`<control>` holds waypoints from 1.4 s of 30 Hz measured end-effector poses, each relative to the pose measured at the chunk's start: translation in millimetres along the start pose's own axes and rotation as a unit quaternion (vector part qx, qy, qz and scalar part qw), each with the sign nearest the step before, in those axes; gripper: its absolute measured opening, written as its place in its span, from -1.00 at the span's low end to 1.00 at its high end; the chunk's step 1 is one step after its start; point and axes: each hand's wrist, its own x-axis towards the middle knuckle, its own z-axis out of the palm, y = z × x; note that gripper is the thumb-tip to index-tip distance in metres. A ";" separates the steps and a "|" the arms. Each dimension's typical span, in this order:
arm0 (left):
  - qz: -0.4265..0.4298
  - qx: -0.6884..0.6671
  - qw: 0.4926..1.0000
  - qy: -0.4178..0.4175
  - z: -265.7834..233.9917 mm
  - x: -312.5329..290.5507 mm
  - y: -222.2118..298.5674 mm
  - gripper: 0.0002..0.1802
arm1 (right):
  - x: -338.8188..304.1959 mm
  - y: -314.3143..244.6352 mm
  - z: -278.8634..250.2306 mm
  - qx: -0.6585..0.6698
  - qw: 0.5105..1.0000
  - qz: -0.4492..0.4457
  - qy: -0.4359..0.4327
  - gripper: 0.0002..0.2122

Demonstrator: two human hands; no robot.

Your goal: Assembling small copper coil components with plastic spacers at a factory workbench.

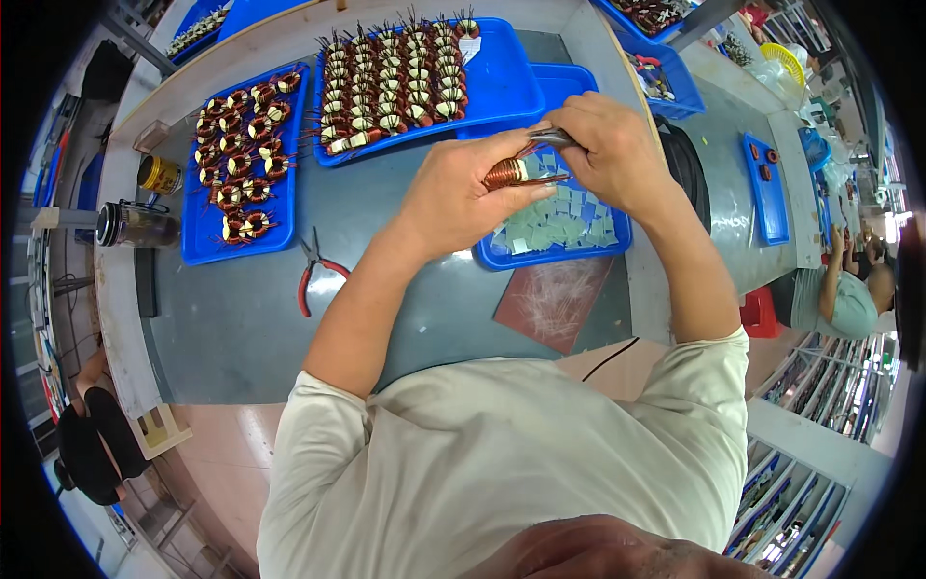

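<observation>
My left hand (446,198) grips a copper-wound ring coil (503,175) with a pale band, its wire leads sticking out to the right. Close against it, my right hand (610,150) is closed round a grey metal hand tool (550,136); its exact kind is partly hidden by the fingers. Both hands hover over a blue tray (555,259) strewn with small pale square pieces (550,232). Red-handled pliers (309,275) lie on the grey bench to the left of my left forearm.
A large blue tray (506,68) carries rows of coils at the back. Another blue tray (198,253) with coils sits to the left, near a jar (135,227) and a yellow tin (159,176). A reddish-brown board (555,304) lies in front. Other people work at both sides.
</observation>
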 end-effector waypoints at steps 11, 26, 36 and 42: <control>-0.078 -0.076 0.992 0.060 29.1 -35.0 15.9 -0.39 | -37.1 6.9 19.1 0.033 0.998 0.024 -0.056 -0.80; -0.079 -0.026 0.990 0.117 0.6 -114.9 18.9 -0.61 | -14.8 -68.0 16.0 0.056 0.993 -0.001 -0.104 -0.79; -0.245 -0.486 0.835 0.086 -2.4 -112.6 32.9 -0.47 | -26.2 -46.6 14.2 0.111 0.992 0.031 -0.058 -0.85; -0.158 -0.537 0.827 0.048 3.4 -108.1 17.0 -0.54 | -25.7 -47.7 16.6 0.111 0.991 0.010 -0.077 -0.87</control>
